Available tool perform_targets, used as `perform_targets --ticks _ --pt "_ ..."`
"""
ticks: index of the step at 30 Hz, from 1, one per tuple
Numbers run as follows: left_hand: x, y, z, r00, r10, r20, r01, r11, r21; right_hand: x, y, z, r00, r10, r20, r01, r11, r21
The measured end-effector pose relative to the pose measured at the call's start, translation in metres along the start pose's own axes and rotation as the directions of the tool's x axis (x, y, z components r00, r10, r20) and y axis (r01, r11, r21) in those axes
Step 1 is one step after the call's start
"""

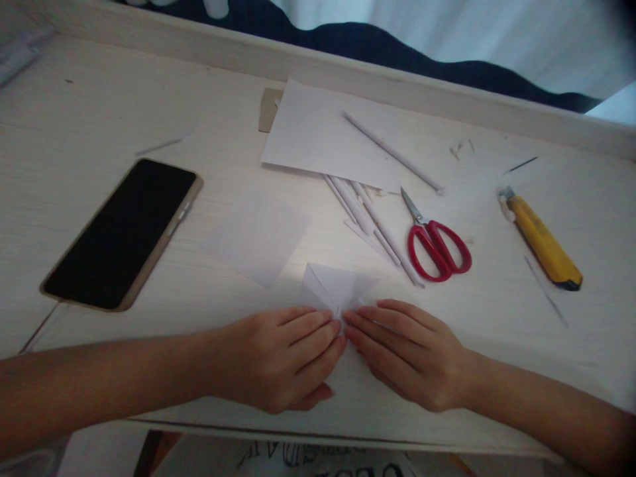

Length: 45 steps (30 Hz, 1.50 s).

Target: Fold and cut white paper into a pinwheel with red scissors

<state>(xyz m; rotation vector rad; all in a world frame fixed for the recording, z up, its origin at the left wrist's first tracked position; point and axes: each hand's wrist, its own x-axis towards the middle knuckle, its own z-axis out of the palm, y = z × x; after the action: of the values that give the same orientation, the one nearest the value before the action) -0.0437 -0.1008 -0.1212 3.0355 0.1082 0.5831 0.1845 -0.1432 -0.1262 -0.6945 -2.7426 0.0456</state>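
A small folded sheet of white paper (330, 281) lies on the table near its front edge, with diagonal crease lines showing. My left hand (293, 354) presses on its left part, fingers held together. From the other side, my right hand (407, 351) bears on it, fingers bunched, and the fingertips of both hands nearly meet at the middle. The near part of the paper is hidden beneath the fingers. Just behind it, to the left, is a flat square of white paper (258, 235).
Red-handled scissors (432, 248) and several rolled paper sticks (370, 222) lie beyond my hands. A larger white sheet (318, 132) carries another stick (392, 151). A phone (124, 232) with a cable lies left, a yellow cutter (541, 242) right. A raised ledge (348, 93) borders the back.
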Motion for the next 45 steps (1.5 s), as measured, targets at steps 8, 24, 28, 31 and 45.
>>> perform_targets --ticks 8,24,28,31,45 --pt "0.001 0.0 0.0 1.0 -0.003 -0.006 0.003 1.0 0.0 0.0 0.0 0.0 1.0 0.002 -0.001 -0.002 1.0 -0.018" --pt "0.001 0.003 0.002 0.996 -0.089 -0.027 0.089 0.996 0.003 0.004 -0.002 -0.001 0.999 0.023 -0.043 -0.024 0.999 -0.023" --pt "0.0 0.003 0.002 0.995 -0.095 0.005 0.095 0.995 0.008 0.005 -0.002 0.0 0.999 0.024 -0.047 -0.025 0.999 -0.028" --pt "0.0 0.003 0.003 0.996 -0.092 0.02 0.092 0.996 -0.003 0.004 -0.003 0.0 0.999 0.025 -0.038 -0.026 0.999 -0.025" --pt "0.001 0.008 0.004 0.994 -0.102 0.031 0.101 0.995 0.019 0.046 0.025 -0.018 0.986 0.155 0.054 -0.16 0.981 0.109"
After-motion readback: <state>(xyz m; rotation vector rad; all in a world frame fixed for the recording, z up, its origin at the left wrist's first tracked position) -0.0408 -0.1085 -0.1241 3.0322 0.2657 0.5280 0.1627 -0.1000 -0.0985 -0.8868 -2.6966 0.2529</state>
